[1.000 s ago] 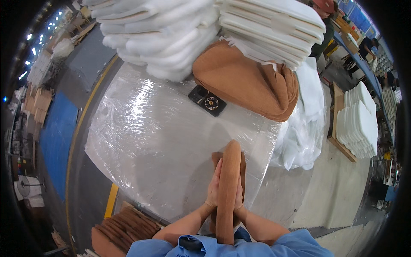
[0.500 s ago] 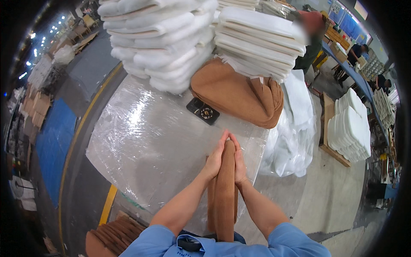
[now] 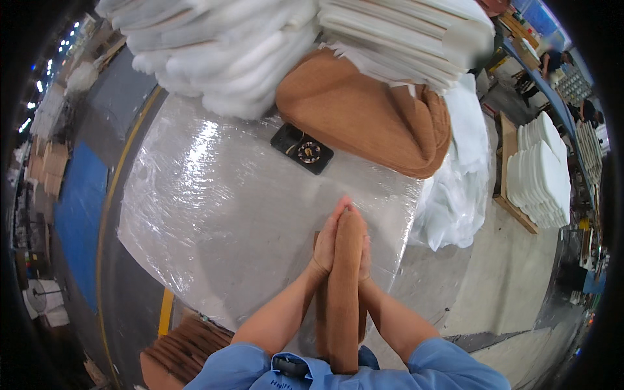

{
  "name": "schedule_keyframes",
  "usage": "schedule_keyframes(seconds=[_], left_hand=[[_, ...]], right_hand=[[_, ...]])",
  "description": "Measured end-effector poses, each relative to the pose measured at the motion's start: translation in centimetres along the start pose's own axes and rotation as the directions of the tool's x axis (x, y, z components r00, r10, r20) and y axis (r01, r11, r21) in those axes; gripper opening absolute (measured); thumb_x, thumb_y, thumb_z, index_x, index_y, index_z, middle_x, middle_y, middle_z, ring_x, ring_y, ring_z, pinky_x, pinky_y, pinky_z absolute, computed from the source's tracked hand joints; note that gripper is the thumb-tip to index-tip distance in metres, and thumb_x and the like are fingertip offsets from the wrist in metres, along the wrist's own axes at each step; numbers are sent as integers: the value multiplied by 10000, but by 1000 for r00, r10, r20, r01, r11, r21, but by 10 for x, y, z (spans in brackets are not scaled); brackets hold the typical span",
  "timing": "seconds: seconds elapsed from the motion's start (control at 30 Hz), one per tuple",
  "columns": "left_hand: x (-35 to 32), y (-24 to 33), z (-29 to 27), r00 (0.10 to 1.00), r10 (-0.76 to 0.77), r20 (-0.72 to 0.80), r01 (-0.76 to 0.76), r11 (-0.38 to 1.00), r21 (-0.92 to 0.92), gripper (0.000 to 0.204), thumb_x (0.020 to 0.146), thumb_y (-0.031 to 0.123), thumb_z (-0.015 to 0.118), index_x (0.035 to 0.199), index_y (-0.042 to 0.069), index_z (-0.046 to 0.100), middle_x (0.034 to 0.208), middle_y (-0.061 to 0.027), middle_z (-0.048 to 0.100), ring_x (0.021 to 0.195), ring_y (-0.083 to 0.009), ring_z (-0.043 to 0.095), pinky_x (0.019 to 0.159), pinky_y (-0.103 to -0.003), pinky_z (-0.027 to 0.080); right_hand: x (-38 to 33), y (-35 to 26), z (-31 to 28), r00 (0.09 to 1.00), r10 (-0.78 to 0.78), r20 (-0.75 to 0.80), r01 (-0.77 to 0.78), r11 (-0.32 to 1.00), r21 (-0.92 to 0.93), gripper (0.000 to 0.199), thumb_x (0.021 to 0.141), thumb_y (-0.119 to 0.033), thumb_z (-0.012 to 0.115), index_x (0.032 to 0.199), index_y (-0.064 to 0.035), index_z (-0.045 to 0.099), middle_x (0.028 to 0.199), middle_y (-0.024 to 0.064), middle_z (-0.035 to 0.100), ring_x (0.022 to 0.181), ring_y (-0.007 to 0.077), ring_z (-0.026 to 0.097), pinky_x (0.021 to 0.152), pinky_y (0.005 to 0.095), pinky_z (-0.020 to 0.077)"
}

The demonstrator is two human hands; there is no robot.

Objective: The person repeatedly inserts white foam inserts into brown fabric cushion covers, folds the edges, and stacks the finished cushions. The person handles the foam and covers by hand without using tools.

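A long, folded brown fabric piece [image 3: 346,292] stands on edge in front of my body, running from my waist toward the table's middle. My left hand [image 3: 327,242] presses flat along its left side. On the other side my right hand [image 3: 365,255] is pressed against it, mostly hidden behind the fabric. The fingertips of both hands come together around its far end. Beyond them, on the plastic-wrapped table [image 3: 227,214], lies a small black case with a round dial-like part [image 3: 307,151]. Behind it sits a pile of brown fabric pieces [image 3: 364,117].
Tall stacks of white padding [image 3: 221,52] and flat white pads [image 3: 403,32] stand at the far side. Clear plastic with white material [image 3: 455,201] hangs at the right edge. More brown pieces [image 3: 185,351] are stacked at lower left. White pads [image 3: 536,175] rest on a pallet at right.
The view has shifted forward, so the stacks and brown pile look larger and higher. My hands still clasp the fabric piece, which now covers more of my right hand.
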State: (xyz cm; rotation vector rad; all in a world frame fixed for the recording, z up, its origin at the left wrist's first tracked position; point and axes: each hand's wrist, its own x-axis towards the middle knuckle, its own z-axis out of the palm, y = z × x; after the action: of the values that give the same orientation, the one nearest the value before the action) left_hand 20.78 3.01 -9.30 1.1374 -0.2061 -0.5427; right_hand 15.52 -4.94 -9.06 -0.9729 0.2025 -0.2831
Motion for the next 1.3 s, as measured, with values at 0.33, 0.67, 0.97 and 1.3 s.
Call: schedule_keyframes(seconds=[0.33, 0.67, 0.97, 1.3], left_hand=[[-78, 58, 17, 977, -69, -200, 71, 997, 4, 639, 1157, 417, 270, 1648, 7, 267, 1688, -140, 330, 1558, -246, 293, 1280, -382, 228], [-201, -74, -3, 894, -365, -260, 162, 804, -572, 590, 1153, 420, 327, 1620, 61, 343, 1608, -123, 445, 1429, -266, 483, 1208, -408, 389], [-161, -34, 7, 988, -105, -116, 148, 869, 472, 771, 1097, 528, 414, 1652, 34, 207, 1704, -130, 255, 1555, -275, 278, 1267, -407, 242], [-264, -15, 57, 951, -253, -179, 221, 958, -182, 736, 1113, 555, 364, 1653, 84, 192, 1664, -134, 314, 1519, -284, 351, 1260, -427, 296]], right_hand=[[-52, -68, -23, 980, 21, 197, 51, 935, -351, 967, 1051, -705, 367, 1663, 22, 192, 1734, 174, 225, 1615, 287, 164, 1302, 399, 136], [-154, -13, -5, 950, 299, -92, -305, 950, -65, 859, 1078, -610, 415, 1698, -85, 135, 1734, 94, 200, 1587, 235, 216, 1282, 374, 209], [-133, -24, -15, 993, 16, 119, 42, 881, -471, 840, 1096, -557, 371, 1674, 14, 157, 1738, 166, 229, 1616, 280, 174, 1298, 402, 153], [-243, -51, -27, 974, 198, 112, -168, 958, -231, 861, 1083, -606, 400, 1659, 14, 241, 1733, 162, 246, 1615, 267, 180, 1301, 403, 137]])
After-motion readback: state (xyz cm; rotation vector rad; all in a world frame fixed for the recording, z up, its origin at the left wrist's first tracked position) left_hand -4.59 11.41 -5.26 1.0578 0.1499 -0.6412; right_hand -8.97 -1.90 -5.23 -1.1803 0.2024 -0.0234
